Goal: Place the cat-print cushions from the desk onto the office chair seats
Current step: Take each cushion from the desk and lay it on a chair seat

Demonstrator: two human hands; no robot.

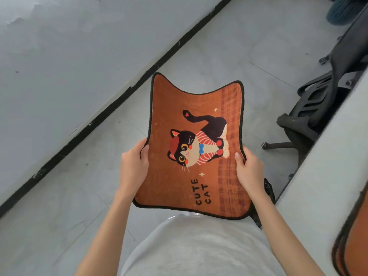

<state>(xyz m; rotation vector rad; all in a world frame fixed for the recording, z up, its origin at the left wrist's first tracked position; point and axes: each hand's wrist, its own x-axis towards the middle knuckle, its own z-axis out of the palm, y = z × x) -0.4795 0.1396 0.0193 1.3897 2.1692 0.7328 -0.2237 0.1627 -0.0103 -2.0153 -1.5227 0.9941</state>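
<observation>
Cushion (pixel 196 148), orange with a cat print and black piping, hangs in the air above the floor (pixel 229 46), held flat between both hands. Left grip (pixel 133 166) pinches its left edge, right grip (pixel 249 170) its right edge, thumbs on top. Second cushion (pixel 356 236) lies on the bench (pixel 328 166); an office chair (pixel 310 108) stands beside it.

Pale grey tiled floor (pixel 229 46), black skirting strip (pixel 111 104) along a grey wall (pixel 59 46).
</observation>
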